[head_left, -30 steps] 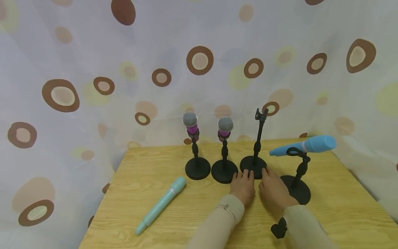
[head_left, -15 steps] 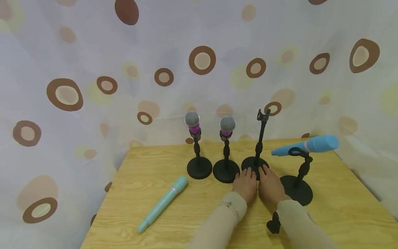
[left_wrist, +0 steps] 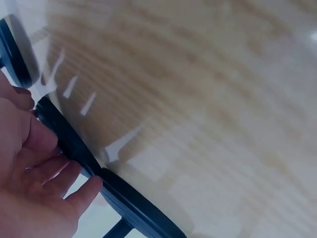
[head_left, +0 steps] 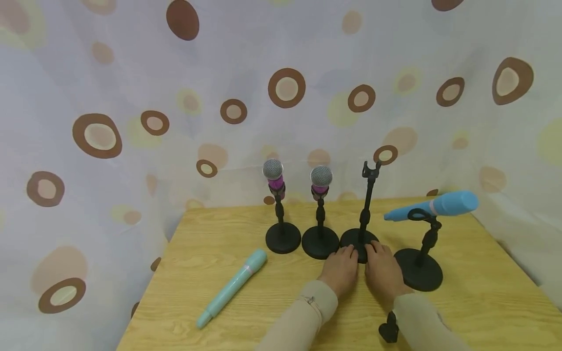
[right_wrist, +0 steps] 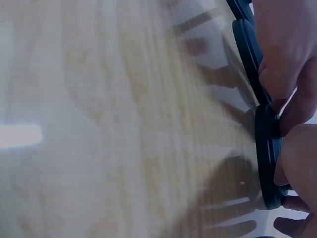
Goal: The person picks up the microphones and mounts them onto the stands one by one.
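My left hand [head_left: 340,269] and right hand [head_left: 383,268] hold the front of the round base of a black microphone stand [head_left: 368,204], one on each side. Its clip on top is bare, and the hands partly hide the base. In the left wrist view, the left hand [left_wrist: 39,183] has its bent fingers at the base's rim [left_wrist: 69,136]. The right wrist view has the right hand [right_wrist: 302,168] with its fingertips on that rim. Just left stands a second stand with a purple microphone [head_left: 321,178] in its clip; the two bases meet at their edges.
Another purple microphone [head_left: 274,174] is on a stand farther left. A blue microphone [head_left: 452,203] rests tilted in a stand [head_left: 419,268] right of my hands. A mint-green microphone [head_left: 231,288] lies on the wooden table [head_left: 175,273]. Behind hangs a patterned curtain [head_left: 246,53].
Both hands have closed in on the bare stand's base and drawn it slightly nearer to me, its clip turning a little. The other stands and the mint-green microphone stay put.
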Tool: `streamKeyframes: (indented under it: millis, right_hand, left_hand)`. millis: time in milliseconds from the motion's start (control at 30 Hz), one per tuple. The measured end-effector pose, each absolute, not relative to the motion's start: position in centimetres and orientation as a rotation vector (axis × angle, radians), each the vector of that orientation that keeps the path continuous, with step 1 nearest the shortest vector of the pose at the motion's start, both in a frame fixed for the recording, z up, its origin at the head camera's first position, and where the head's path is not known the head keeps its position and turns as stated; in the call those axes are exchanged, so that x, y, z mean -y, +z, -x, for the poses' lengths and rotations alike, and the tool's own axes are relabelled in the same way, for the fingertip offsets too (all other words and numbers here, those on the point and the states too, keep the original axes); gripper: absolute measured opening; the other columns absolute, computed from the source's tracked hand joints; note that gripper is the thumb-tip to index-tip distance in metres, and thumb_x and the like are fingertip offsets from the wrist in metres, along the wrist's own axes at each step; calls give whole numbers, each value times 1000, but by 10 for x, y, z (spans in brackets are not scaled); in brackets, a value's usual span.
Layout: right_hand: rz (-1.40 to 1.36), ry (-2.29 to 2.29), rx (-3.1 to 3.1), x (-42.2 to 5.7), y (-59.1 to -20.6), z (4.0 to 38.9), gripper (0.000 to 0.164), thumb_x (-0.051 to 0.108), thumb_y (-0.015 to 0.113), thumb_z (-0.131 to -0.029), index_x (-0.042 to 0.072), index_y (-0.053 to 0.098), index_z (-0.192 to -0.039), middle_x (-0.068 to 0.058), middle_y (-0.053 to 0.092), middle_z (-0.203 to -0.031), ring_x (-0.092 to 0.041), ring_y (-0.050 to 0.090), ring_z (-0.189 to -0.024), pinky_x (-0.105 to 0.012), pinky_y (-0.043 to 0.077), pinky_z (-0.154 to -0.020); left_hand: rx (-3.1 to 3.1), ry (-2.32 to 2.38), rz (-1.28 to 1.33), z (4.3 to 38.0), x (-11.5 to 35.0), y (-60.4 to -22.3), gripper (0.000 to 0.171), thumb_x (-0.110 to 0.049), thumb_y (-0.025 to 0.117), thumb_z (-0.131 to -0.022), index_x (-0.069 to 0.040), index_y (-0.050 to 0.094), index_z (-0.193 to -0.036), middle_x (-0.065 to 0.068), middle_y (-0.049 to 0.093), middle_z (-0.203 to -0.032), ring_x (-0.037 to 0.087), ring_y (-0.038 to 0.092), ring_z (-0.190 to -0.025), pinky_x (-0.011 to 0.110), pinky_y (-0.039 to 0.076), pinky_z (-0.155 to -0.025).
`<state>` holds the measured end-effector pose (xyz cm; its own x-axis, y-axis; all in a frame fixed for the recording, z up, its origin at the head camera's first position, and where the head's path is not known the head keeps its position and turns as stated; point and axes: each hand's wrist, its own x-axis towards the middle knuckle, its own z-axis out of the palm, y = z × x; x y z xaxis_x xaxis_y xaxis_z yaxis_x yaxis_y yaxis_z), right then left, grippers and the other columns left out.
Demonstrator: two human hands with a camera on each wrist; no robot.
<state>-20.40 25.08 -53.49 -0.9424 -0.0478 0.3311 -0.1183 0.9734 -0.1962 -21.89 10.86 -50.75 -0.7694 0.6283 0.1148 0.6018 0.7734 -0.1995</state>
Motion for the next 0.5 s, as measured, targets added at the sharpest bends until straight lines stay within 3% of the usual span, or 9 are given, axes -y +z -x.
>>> streamKeyframes:
  millis: [267, 500]
  right_hand:
    - [-106, 297, 2732, -246, -542, 190, 36, 1, 65, -88, -11, 58, -121, -31, 56, -125, -49, 55, -112, -60, 52, -87]
    - [-103, 257, 2740, -236, -543, 177, 36, 2, 66, -86, -10, 59, -119, -29, 57, -122, -48, 55, -110, -59, 53, -84]
  left_hand:
    - [2658, 269, 960, 207, -106, -515, 39, -33, 49, -103, -17, 55, -138, -4, 59, -128, 10, 60, -117, 24, 54, -92]
    - [2653, 348, 926, 197, -104, -518, 32, -32, 47, -105, -21, 60, -132, -6, 55, -117, 10, 56, -106, 25, 52, -91]
